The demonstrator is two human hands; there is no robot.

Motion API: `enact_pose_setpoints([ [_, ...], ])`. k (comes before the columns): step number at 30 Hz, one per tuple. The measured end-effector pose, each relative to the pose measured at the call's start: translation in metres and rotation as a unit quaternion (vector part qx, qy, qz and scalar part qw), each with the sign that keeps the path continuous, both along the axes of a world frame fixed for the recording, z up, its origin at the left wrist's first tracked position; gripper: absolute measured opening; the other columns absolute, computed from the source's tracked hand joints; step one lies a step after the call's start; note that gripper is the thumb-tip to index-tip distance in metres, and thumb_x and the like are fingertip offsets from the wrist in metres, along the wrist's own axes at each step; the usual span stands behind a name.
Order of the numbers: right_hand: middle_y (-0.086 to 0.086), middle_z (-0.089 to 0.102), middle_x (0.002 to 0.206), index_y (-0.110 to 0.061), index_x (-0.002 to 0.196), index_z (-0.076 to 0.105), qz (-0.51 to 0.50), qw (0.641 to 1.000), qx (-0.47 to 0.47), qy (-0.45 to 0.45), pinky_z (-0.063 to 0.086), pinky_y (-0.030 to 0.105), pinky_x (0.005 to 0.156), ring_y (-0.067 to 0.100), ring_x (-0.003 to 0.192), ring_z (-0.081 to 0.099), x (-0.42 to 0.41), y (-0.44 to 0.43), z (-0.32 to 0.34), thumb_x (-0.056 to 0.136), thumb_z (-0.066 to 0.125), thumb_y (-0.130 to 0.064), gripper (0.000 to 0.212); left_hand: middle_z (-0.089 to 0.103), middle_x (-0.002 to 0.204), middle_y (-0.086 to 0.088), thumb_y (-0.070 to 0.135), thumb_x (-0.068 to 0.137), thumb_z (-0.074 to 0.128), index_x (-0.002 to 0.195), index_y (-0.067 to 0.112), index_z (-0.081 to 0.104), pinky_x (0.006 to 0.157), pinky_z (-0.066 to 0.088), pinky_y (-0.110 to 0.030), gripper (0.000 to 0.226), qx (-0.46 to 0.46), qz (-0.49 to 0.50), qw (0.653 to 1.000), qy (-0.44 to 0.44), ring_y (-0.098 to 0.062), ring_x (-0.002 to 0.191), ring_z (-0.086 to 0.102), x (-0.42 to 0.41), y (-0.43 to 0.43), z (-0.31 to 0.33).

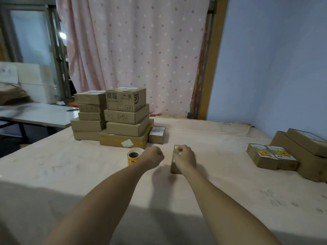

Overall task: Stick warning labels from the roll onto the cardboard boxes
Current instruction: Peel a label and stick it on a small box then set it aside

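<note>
A small cardboard box (174,167) lies on the pink-covered table (221,183) in front of me. My right hand (185,159) rests on top of it with fingers curled at its far end, where a label edge shows. My left hand (153,158) hovers just left of the box, fingers curled in a fist; I see nothing in it. The label roll (133,156) stands upright left of my left hand, with a red and yellow label on its side.
A stack of several cardboard boxes (122,117) stands behind the roll. At the right edge, two small labelled boxes (273,155) lie beside larger boxes (304,149). A pink curtain (134,50) hangs behind, and a grey table (39,114) stands at left.
</note>
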State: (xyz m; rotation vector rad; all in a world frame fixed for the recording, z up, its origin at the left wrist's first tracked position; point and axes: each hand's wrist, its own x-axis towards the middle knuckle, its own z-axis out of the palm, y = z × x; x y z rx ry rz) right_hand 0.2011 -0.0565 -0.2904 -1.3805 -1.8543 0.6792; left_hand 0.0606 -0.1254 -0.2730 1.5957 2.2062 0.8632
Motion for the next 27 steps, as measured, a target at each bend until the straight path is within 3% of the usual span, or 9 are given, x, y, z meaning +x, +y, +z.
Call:
enact_pose_setpoints([
  [2,-0.002,0.061,0.124,-0.021,0.116,0.063,0.038,0.999,0.010,0.010,0.050,0.028,0.082,0.022,0.117,0.057,-0.020,-0.008,0.001,0.093,0.057,-0.020,0.023,0.074,0.099,-0.007,0.017,0.091,0.057,0.098,0.007,0.076,0.078,0.056,-0.036,0.023,0.007,0.013,0.999,0.037,-0.025,0.095,0.065,-0.017,-0.012,0.005],
  [5,-0.002,0.062,0.121,-0.020,0.112,0.064,0.097,0.995,0.023,0.002,0.049,0.036,0.095,0.021,0.115,0.057,-0.048,-0.018,0.000,0.093,0.057,-0.019,0.020,0.073,0.096,-0.009,0.015,0.091,0.054,0.093,0.009,0.076,0.080,0.057,-0.040,0.023,0.021,0.033,0.996,0.076,-0.026,0.092,0.065,-0.045,-0.029,0.009],
  [9,-0.006,0.064,0.107,-0.023,0.103,0.065,0.148,0.988,0.025,-0.028,0.049,0.031,0.083,0.018,0.102,0.060,-0.076,-0.031,0.001,0.095,0.056,-0.022,0.012,0.069,0.106,-0.005,0.018,0.095,0.060,0.108,0.015,0.073,0.075,0.057,-0.036,0.019,0.022,0.051,0.991,0.120,-0.022,0.091,0.063,-0.078,-0.053,0.015],
  [12,-0.004,0.066,0.098,-0.023,0.094,0.065,0.185,0.981,0.018,-0.061,0.052,0.033,0.077,0.019,0.093,0.061,-0.088,-0.040,-0.003,0.096,0.054,-0.027,0.012,0.066,0.119,-0.004,0.006,0.093,0.058,0.119,0.015,0.069,0.084,0.057,-0.034,0.030,-0.008,0.023,0.977,0.212,-0.021,0.102,0.062,-0.095,-0.065,0.013],
  [16,-0.001,0.069,0.104,-0.026,0.096,0.068,0.192,0.976,0.005,-0.098,0.056,0.038,0.081,0.023,0.095,0.064,-0.096,-0.043,-0.013,0.092,0.053,-0.031,0.016,0.055,0.134,-0.001,-0.003,0.088,0.059,0.134,0.018,0.060,0.087,0.055,-0.033,0.050,-0.015,-0.015,0.960,0.280,-0.021,0.116,0.056,-0.105,-0.066,0.001],
  [21,-0.002,0.069,0.112,-0.026,0.106,0.069,0.194,0.975,-0.012,-0.109,0.054,0.037,0.086,0.023,0.102,0.063,-0.094,-0.039,-0.022,0.094,0.053,-0.037,0.022,0.053,0.134,0.002,0.004,0.090,0.062,0.140,0.021,0.054,0.095,0.051,-0.029,0.053,-0.007,-0.093,0.925,0.369,-0.019,0.124,0.049,-0.103,-0.050,-0.017],
  [27,-0.001,0.071,0.117,-0.024,0.115,0.069,0.211,0.972,-0.033,-0.093,0.053,0.036,0.090,0.023,0.108,0.064,-0.088,-0.037,-0.029,0.092,0.053,-0.032,0.029,0.055,0.134,-0.002,0.009,0.088,0.066,0.138,0.021,0.050,0.097,0.050,-0.032,0.053,-0.012,-0.074,0.918,0.390,-0.022,0.125,0.049,-0.103,-0.037,-0.022],
])
